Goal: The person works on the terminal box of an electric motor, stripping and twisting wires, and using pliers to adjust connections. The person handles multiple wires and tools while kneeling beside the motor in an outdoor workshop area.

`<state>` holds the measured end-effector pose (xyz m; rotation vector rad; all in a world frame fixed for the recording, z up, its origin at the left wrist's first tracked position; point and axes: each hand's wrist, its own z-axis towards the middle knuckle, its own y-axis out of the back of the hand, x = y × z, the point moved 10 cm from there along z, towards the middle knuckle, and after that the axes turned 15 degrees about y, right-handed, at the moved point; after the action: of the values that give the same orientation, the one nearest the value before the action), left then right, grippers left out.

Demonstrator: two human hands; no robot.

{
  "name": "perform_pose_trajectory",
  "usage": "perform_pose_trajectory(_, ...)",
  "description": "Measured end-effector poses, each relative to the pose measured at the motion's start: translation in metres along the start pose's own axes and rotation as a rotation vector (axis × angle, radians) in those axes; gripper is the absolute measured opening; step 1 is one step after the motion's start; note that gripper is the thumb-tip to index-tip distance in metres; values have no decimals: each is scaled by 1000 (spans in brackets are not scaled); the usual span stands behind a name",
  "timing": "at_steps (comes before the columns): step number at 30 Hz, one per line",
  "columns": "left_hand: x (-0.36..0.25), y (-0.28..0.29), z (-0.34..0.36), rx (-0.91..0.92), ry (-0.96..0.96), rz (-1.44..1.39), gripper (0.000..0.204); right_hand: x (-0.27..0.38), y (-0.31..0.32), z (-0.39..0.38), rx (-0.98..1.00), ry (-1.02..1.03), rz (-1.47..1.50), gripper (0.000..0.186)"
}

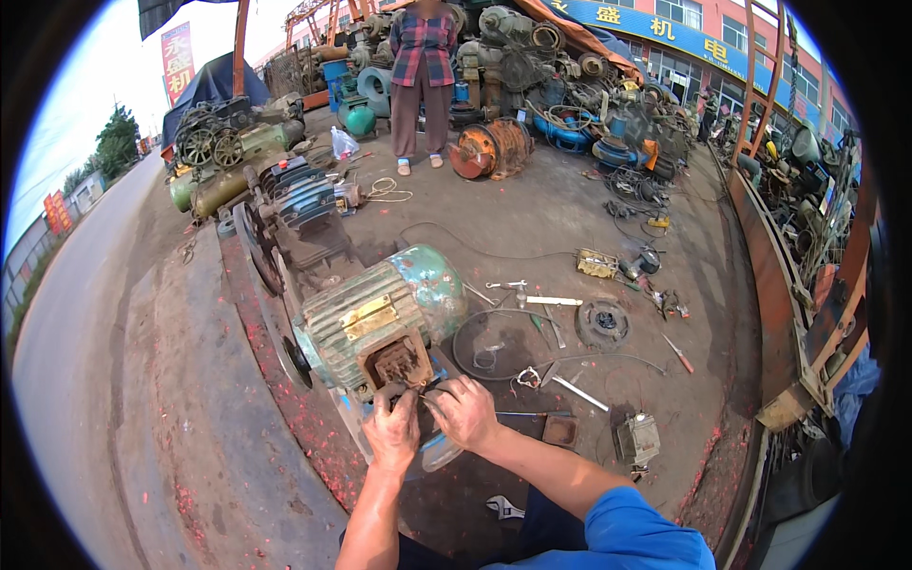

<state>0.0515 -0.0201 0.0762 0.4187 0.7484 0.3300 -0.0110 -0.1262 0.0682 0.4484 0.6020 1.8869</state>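
Seems busy at the open box [367,364] on the green motor [432,285] just ahead, with left hand [391,435] and right hand [464,412] curled at its near rim, impossible to tell if grasping anything, probably needing fingertip control next.

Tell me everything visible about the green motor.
The motor is a worn, ribbed cylinder, seemingly painted metal, lying horizontally above a bluish base. Its green end cover points away rightward; a dark wheel sits at the left. It bears a yellowish plate and an open, brown-stained box; the left hand and right hand are at its edge.
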Motion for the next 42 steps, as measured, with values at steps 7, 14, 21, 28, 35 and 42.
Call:
perform_pose_trajectory(7,2,-2,0,40,44,-12,18,-26,-19,-14,-86,-367,418,9)
perform_pose_trajectory(14,2,-3,-2,30,30,-20,18,-17,-85,-60,-143,-1160,1572,28)
perform_pose_trajectory(21,2,-1,-1,40,22,18,18,-28,-4,-1,65,-316,311,16)
perform_pose_trajectory(28,5,-5,-3,46,27,6,17,-22,-1,27,66,-153,294,13)
perform_pose_trajectory(35,1,0,4,46,33,-10,21,-17,-1,36,129,-141,317,18)
perform_pose_trajectory(42,3,-5,-1,22,-23,-1,28,-18,-7,38,366,-171,58,19)
